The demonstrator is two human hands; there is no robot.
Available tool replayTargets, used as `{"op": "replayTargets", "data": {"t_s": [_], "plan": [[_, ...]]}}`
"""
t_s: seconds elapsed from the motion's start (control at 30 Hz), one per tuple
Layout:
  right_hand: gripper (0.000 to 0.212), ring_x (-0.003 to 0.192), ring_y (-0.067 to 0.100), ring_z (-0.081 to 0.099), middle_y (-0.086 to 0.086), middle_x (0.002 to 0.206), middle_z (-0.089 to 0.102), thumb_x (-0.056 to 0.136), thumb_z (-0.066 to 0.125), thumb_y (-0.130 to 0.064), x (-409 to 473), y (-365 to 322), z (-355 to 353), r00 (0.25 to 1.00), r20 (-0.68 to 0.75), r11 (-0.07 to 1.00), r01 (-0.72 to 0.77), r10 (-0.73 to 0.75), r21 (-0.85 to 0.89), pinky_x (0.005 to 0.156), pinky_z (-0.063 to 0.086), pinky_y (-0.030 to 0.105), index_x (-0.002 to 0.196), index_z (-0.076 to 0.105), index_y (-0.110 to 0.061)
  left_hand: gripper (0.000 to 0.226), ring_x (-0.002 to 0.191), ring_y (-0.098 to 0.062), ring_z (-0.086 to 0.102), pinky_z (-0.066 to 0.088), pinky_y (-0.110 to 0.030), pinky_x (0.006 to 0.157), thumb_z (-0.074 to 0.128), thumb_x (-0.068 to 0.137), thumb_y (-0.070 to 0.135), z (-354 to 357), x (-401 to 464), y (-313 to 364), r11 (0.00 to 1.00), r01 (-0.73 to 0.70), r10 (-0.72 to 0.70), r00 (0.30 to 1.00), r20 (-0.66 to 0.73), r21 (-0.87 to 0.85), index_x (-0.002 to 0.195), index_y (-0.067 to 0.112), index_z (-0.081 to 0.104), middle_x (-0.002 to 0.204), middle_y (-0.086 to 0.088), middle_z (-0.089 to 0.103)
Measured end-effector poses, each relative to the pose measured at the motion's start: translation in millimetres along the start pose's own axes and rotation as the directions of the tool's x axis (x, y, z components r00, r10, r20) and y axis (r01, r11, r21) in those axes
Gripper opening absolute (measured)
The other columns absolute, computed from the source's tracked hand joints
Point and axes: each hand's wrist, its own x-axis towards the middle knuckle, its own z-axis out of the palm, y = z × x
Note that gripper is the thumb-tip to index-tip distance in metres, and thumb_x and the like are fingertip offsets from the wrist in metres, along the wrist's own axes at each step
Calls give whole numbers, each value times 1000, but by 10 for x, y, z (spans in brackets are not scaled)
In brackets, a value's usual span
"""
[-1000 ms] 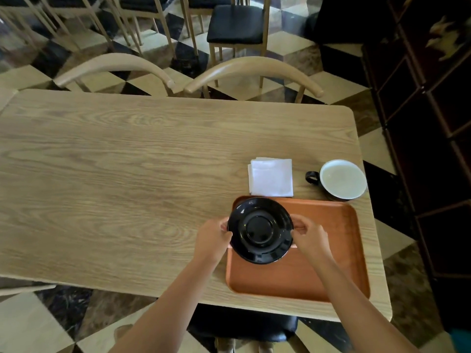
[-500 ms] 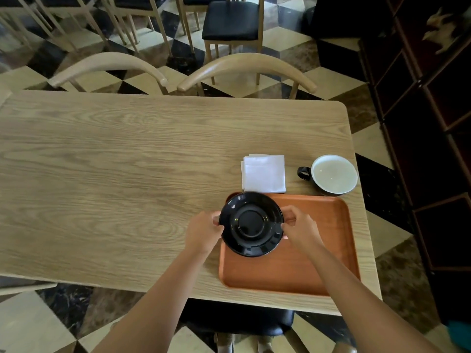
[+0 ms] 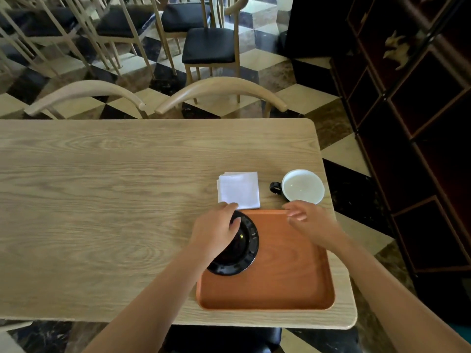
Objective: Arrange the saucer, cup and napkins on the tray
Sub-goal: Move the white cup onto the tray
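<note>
A black saucer [image 3: 245,250] lies flat in the left part of the orange-brown tray [image 3: 288,266], its left edge overhanging the tray's rim. My left hand [image 3: 218,226] rests over the saucer's far left side, and its fingertips touch the near corner of the folded white napkins [image 3: 239,189] on the table just beyond the tray. A black cup [image 3: 303,186] with a white inside stands to the right of the napkins, handle pointing left. My right hand [image 3: 307,217] hovers empty over the tray's far edge, just short of the cup, fingers apart.
The tray sits at the near right corner of the light wooden table [image 3: 102,200]. Two curved chair backs [image 3: 221,90] [image 3: 84,94] stand against the far edge. A dark cabinet [image 3: 420,149] lines the right side, with more chairs behind.
The saucer, held in both hands above the tray, now lies on the tray. My right hand has let go and moved right toward the cup; my left hand has slid forward to the napkins.
</note>
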Motion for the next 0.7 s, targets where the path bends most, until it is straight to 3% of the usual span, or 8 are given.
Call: {"op": "replayTargets", "data": {"t_s": [0.1, 0.17, 0.3, 0.4, 0.47, 0.57, 0.63, 0.7], "plan": [[38, 114, 18, 50, 1, 124, 58, 83, 61, -17, 57, 211, -191, 972, -226, 978, 21, -69, -210, 90, 45, 32, 121, 57, -20, 45, 101, -28, 60, 54, -38, 73, 62, 83, 23, 124, 289, 282, 965, -259, 262, 961, -83, 54, 125, 11, 52, 117, -10, 60], [46, 131, 22, 34, 2, 141, 46, 83, 63, -22, 112, 360, -248, 958, -262, 938, 16, -112, -345, 99, 42, 40, 128, 52, -19, 55, 115, -33, 53, 53, -46, 82, 67, 78, 24, 258, 481, 435, 918, -371, 383, 922, -65, 138, 128, 10, 48, 126, -17, 53], [52, 140, 25, 20, 2, 153, 26, 89, 55, -29, 245, 563, -244, 979, -152, 849, 36, -136, -527, 108, 32, 42, 138, 40, -21, 65, 139, -33, 15, 30, -50, 106, 54, 87, 35, 526, 746, 649, 860, -413, 385, 911, 148, 301, 142, 20, 22, 151, -15, 16], [52, 139, 22, 24, 3, 153, 25, 90, 54, -29, 341, 677, -195, 980, -141, 854, 49, -141, -519, 108, 31, 35, 139, 37, -20, 64, 140, -32, 12, 30, -48, 105, 51, 88, 38, 661, 877, 684, 859, -386, 340, 921, 189, 337, 142, 21, 21, 153, -14, 11], [47, 135, 24, 33, 8, 150, 33, 88, 60, -26, 391, 757, -166, 973, -167, 878, 63, -160, -475, 105, 36, 35, 132, 48, -14, 59, 138, -30, 18, 35, -45, 100, 53, 88, 36, 705, 950, 684, 878, -376, 335, 925, 181, 297, 139, 19, 30, 151, -14, 20], [31, 114, 35, 57, 21, 130, 55, 72, 76, -13, 436, 843, -127, 940, -217, 869, 133, -263, -478, 86, 52, 43, 100, 68, -1, 45, 130, -29, 32, 43, -42, 91, 56, 88, 31, 715, 1024, 683, 917, -357, 341, 933, 114, 176, 129, 13, 48, 140, -13, 39], [28, 95, 38, 67, 24, 112, 66, 58, 86, -8, 436, 877, -121, 915, -238, 848, 172, -327, -502, 69, 57, 44, 80, 71, 0, 39, 123, -30, 40, 47, -42, 87, 61, 86, 27, 715, 1037, 675, 935, -346, 343, 938, 54, 82, 121, 9, 57, 131, -14, 50], [29, 88, 35, 69, 22, 104, 70, 53, 88, -7, 416, 901, -139, 894, -238, 827, 214, -380, -520, 62, 58, 42, 75, 70, -1, 35, 118, -31, 45, 50, -42, 83, 67, 82, 25, 705, 1018, 660, 938, -347, 347, 938, 2, 14, 113, 8, 62, 125, -14, 56]]}}
